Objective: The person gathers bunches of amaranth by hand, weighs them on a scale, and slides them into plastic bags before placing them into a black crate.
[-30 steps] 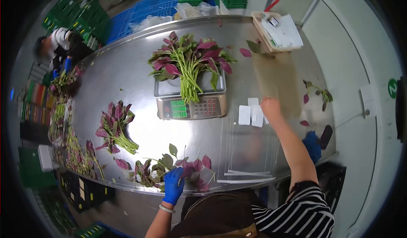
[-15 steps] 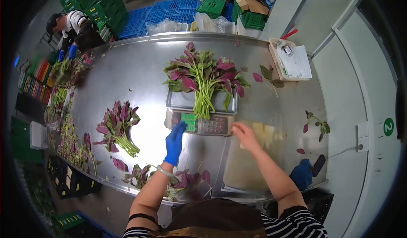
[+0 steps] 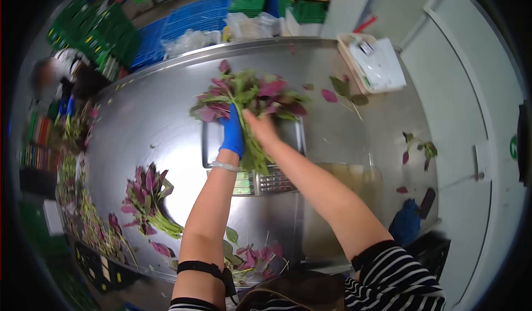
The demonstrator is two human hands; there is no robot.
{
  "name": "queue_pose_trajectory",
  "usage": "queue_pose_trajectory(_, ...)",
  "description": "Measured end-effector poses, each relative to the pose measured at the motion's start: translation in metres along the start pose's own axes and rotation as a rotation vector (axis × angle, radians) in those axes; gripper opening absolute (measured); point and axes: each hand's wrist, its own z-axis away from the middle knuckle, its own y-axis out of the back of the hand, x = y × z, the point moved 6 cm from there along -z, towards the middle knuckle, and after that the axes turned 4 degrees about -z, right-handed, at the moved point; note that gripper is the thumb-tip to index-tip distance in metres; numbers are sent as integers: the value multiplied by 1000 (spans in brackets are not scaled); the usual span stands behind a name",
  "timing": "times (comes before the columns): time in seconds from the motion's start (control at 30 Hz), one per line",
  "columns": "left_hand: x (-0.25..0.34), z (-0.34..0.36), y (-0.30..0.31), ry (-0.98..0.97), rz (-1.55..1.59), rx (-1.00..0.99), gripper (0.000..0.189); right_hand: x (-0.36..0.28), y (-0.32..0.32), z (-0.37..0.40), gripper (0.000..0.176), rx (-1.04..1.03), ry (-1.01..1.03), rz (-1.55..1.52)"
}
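Note:
A big bunch of red amaranth greens (image 3: 244, 86), purple and green leaves on pale stems, is over the metal pan (image 3: 206, 145) of a digital scale (image 3: 274, 181). Around the left of its stems closes my left hand (image 3: 233, 134), in a blue glove. My bare right hand (image 3: 261, 129) grips the same stems from the right; its fingers are partly behind them and blurred. The scale's green display is partly covered by my left wrist. To the left a smaller amaranth bunch (image 3: 148, 197) lies on the steel table (image 3: 133, 128).
Loose leaves and stems (image 3: 257, 258) lie along the near edge. A cream basket (image 3: 357, 70) with papers stands at the back right, a blue glove (image 3: 407, 222) at the right edge. A co-worker (image 3: 72, 78) handles greens at the far left.
Both hands have moved from beside the scale's panel up to the bunch and taken hold of its stems. The whole view has shifted slightly.

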Motion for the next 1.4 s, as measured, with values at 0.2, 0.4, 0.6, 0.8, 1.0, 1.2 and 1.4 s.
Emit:
queue_pose_trajectory(0.2, 26, 88, -60, -125, 136, -258, 44, -103, 58, 92, 45, 199, 272, 131)
queue_pose_trajectory(0.4, -22, 299, -114, -375, -473, -322, 44, -95, 195, 260, 31, 221, 50, -4)
queue_pose_trajectory(0.6, -201, 369, -129, 196, -97, -331, 42, 57, 306, 337, 41, 229, -202, 42)
queue_pose_trajectory(0.8, -237, 367, -116, 319, -55, -412, 49, 123, 341, 363, 35, 120, -508, -254)
queue_pose_trajectory(1.0, -193, 384, -49, 564, -293, -268, 40, 78, 388, 390, 33, 75, -652, -305)
queue_pose_trajectory(1.2, -214, 379, 34, 270, -367, -33, 27, 98, 480, 396, 27, 160, -626, -8)
queue_pose_trajectory(1.4, -228, 378, 23, 95, -485, -40, 31, 114, 490, 368, 28, 201, -390, 189)
